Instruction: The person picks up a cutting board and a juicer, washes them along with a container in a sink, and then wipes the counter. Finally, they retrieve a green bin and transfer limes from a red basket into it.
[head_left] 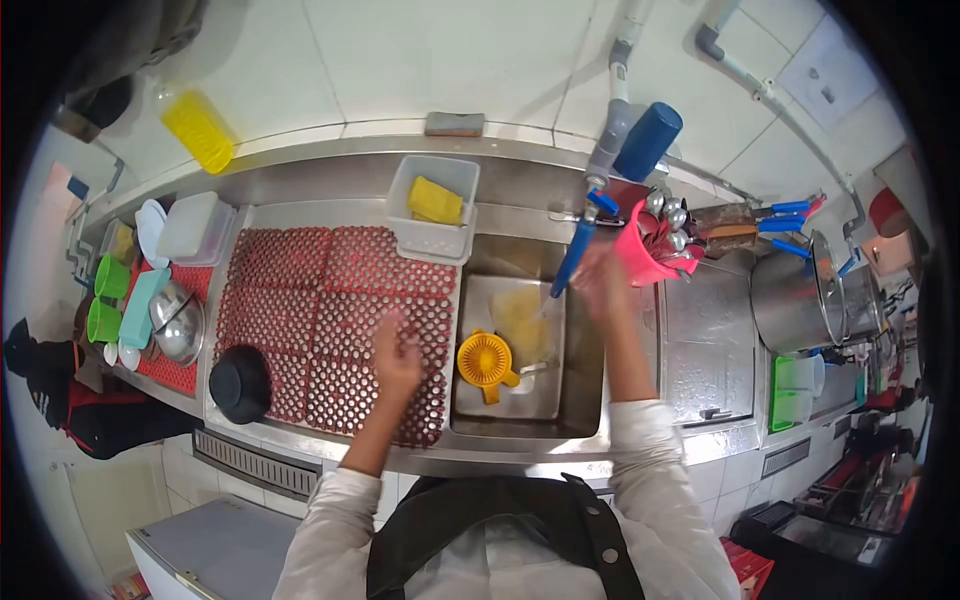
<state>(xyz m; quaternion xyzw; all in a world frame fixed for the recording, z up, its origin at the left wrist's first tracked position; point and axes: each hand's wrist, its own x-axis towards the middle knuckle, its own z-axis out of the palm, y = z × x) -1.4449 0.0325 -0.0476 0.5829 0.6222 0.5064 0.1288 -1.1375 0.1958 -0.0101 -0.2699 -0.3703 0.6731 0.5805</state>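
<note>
My left hand (398, 358) hovers over the right side of the red perforated mat (290, 300), fingers loosely apart and nothing in them. Blurred by motion, my right hand (603, 285) is beside the blue tap hose (573, 258) and the pink container (645, 245) full of spoons and ladles; its grip cannot be made out. Between my hands is the metal sink (580, 390). A yellow citrus juicer (486, 362) and a yellowish piece (520, 318) lie in it. Above the mat's right corner stands a clear plastic tub (400, 210) with a yellow sponge (434, 202) inside.
A black bowl (240, 384) rests at the mat's lower left. Further left are metal bowls (177, 325), green cups (104, 320) and a white-lidded box (194, 228). A large steel pot (790, 300) stands right. A yellow bottle (197, 130) and a blue bottle (648, 140) are at the back.
</note>
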